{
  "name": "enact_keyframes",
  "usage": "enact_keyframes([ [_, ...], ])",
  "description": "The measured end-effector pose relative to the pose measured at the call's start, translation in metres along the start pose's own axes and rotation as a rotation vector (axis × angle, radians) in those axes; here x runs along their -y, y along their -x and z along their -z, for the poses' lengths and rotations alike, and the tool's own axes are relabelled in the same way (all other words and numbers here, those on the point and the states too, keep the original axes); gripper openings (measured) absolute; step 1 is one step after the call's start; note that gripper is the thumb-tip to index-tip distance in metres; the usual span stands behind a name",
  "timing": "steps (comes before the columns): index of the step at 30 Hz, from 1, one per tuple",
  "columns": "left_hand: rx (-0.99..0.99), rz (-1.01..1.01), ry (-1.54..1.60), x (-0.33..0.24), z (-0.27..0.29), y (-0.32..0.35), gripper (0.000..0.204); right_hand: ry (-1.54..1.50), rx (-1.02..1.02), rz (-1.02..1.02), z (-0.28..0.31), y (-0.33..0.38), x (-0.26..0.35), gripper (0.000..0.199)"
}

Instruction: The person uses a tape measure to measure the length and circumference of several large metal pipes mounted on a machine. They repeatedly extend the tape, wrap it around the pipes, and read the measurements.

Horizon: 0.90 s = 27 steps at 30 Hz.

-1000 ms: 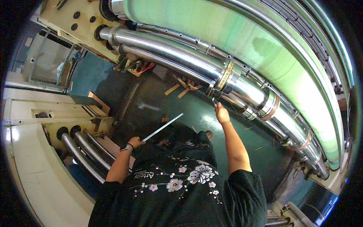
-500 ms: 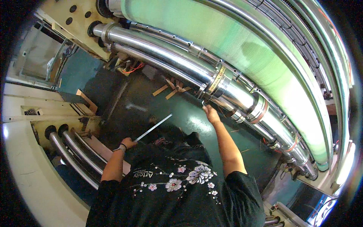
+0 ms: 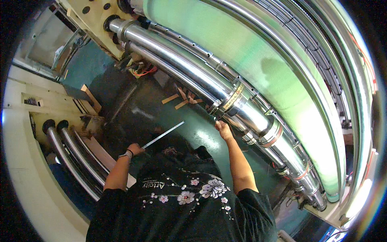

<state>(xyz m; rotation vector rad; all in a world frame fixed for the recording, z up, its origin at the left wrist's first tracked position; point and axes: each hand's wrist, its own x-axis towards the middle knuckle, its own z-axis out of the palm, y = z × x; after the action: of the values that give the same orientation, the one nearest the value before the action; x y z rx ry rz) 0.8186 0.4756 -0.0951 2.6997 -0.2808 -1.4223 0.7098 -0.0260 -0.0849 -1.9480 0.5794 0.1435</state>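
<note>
My left hand (image 3: 136, 149) is closed around the near end of a long silvery ruler (image 3: 164, 134), which slants up to the right over the dark green floor. A watch or band circles that wrist. My right hand (image 3: 223, 130) is closed too, just below a ring-shaped collar (image 3: 234, 97) on a thick polished metal roller (image 3: 181, 62). Something small and pale shows at its fingertips, too small to make out. Whether those fingers touch the thinner bar (image 3: 177, 80) beside the roller I cannot tell.
Wide pale green sheet material (image 3: 242, 48) curves over the machine beyond the roller. Wooden strips (image 3: 182, 104) lie on the floor under it. At the left, metal pipes (image 3: 80, 157) come out of a cream machine body (image 3: 24, 161). Orange cable (image 3: 145, 73) hangs near the roller's far end.
My right hand has drawn slightly down and back from the bar by the collar. The left hand still holds the ruler in nearly the same place. The whole view has turned a little.
</note>
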Motion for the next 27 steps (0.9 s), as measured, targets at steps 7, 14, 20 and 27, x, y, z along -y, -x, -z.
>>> enact_keyframes([
  [7, 0.019, -0.049, 0.052, 0.042, -0.03, -0.032, 0.062, 0.344, -0.018, -0.123, 0.007, -0.002, 0.008, 0.041],
  [14, 0.131, -0.037, 0.031, 0.046, -0.045, -0.063, 0.07, 0.614, -0.065, 0.272, -0.035, 0.014, 0.16, 0.037],
  [20, 0.002, -0.044, 0.153, 0.016, 0.044, -0.019, 0.065, 0.269, 0.114, 0.106, -0.106, 0.012, 0.156, 0.03],
  [27, 0.228, 0.048, -0.01, 0.079, 0.049, -0.01, 0.066, -1.312, -0.308, -0.624, -0.075, -0.002, 0.018, 0.033],
])
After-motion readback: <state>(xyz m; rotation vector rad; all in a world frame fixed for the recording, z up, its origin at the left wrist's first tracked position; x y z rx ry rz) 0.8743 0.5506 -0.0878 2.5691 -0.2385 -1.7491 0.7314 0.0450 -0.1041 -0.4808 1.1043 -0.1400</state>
